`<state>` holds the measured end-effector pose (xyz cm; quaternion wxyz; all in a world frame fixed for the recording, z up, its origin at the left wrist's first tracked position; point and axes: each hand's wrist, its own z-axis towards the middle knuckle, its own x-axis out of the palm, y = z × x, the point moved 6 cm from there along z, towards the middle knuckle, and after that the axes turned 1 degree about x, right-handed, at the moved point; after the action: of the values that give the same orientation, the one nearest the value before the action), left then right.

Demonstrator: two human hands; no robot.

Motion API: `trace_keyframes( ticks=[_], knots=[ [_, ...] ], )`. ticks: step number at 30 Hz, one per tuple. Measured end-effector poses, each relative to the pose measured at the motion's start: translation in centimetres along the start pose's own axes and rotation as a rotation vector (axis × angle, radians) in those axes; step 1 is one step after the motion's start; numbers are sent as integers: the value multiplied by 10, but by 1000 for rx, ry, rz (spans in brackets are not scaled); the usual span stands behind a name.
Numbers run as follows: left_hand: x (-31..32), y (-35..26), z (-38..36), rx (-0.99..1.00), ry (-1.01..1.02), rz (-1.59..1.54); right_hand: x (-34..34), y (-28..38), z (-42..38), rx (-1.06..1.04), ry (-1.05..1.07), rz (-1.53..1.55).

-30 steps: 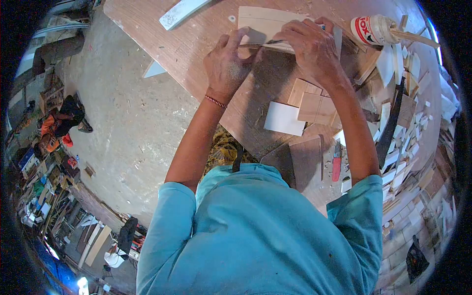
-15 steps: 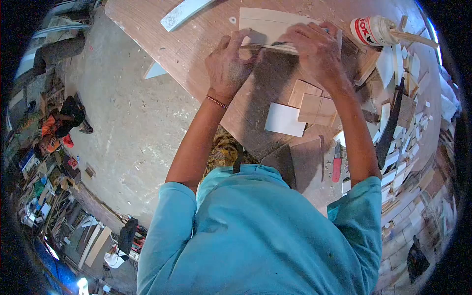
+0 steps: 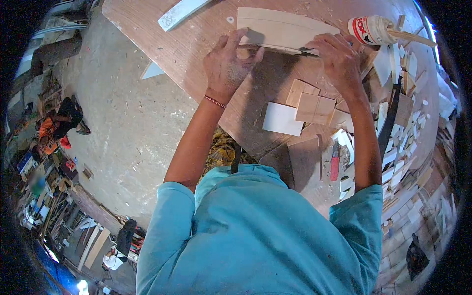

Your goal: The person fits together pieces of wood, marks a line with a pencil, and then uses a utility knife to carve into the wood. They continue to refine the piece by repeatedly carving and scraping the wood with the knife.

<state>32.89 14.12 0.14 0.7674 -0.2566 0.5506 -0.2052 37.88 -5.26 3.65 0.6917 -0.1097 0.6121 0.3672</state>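
Observation:
A pale wooden board (image 3: pixel 287 29) with a curved edge and a line along it stands at the far side of the workbench. My left hand (image 3: pixel 231 61) grips its left end, fingers over the top and thumb low at the near edge. My right hand (image 3: pixel 339 59) is closed at the board's right end around a thin dark tool (image 3: pixel 309 52), whose tip lies along the near edge. Most of that tool is hidden by my fingers, so its kind does not show.
A white glue bottle (image 3: pixel 368 30) with a stick in it is right of my right hand. Wood blocks (image 3: pixel 314 108), a white square piece (image 3: pixel 282 119), a red-handled tool (image 3: pixel 335 167) and many offcuts lie nearer. A white curved piece (image 3: pixel 182 14) lies at left; a person (image 3: pixel 59 125) sits beyond.
My right hand has moved right along the board's near edge with the dark tool, uncovering more of the board. My left hand has stayed at the left end.

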Motion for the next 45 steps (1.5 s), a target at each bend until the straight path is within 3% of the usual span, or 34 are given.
trace_keyframes(
  ticks=[4,8,10,12,16,18,20,26,30,32,36,38,40,42,43,45],
  knots=[
    [-1,-1,0,-9,5,24,7,26,18,-61,-35,-22],
    [-4,-7,3,159,-78,38,14,35,27,-89,-16,-53],
    [-5,-6,3,57,-47,38,5,32,21,-88,-40,-26],
    [-6,-7,1,33,-32,-2,-4,12,5,38,34,-27],
    [-4,-5,2,84,-52,13,-12,-15,-31,5,25,-186],
    [-7,-8,2,105,-73,11,-15,-18,-39,192,-1,-128],
    [-10,-12,2,124,-91,10,-20,-7,-35,223,-123,84],
    [-7,-12,0,136,-20,32,-12,34,-15,246,-150,105],
    [-3,4,-11,85,-61,-116,14,35,-20,302,-220,-161],
    [4,18,-21,15,-54,-315,15,32,-29,364,-309,28],
    [-7,12,-41,60,57,-184,25,37,-54,536,-396,148],
    [-11,8,-48,156,17,-269,24,40,-73,888,-365,390],
    [-17,2,-56,212,27,-264,37,46,-82,918,-426,522],
    [-26,-8,-63,272,40,-262,72,58,-97,1281,-215,1118],
    [-31,-18,-66,322,93,-274,68,67,-98,1289,-222,1119],
    [-33,-27,-77,398,183,-281,60,90,-94,1224,-313,1424]
  ],
)
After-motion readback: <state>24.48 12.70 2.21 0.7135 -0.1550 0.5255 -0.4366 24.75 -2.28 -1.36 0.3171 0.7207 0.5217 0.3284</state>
